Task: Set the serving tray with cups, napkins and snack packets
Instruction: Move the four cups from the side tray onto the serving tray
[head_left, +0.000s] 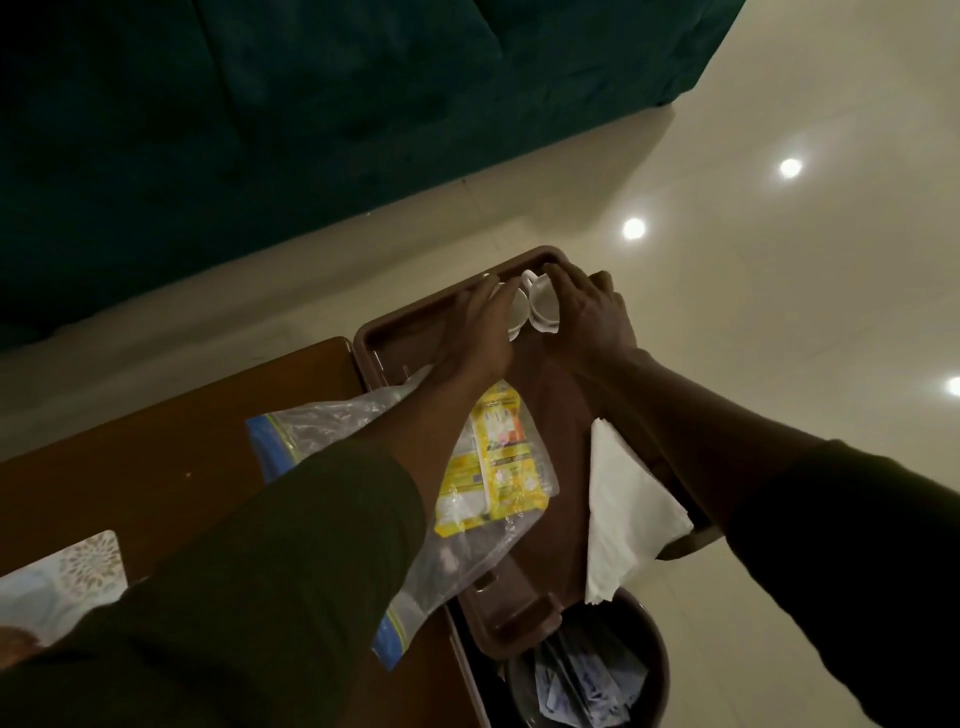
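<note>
A brown serving tray (400, 340) juts over the right edge of a wooden table (171, 447). Two white cups stand side by side at the tray's far end. My left hand (475, 332) wraps the left cup (518, 310); my right hand (589, 312) wraps the right cup (544, 307). Nearer me, a yellow snack packet (493, 467) lies inside a clear zip bag (311, 426) that spreads over the tray's left rim. A white napkin (623, 504) lies over the tray's right rim.
A brown waste bin (597, 670) with crumpled paper stands on the tiled floor below the tray's near end. A patterned mat (67, 571) lies at the table's near left. A dark green sofa (311, 104) fills the far left.
</note>
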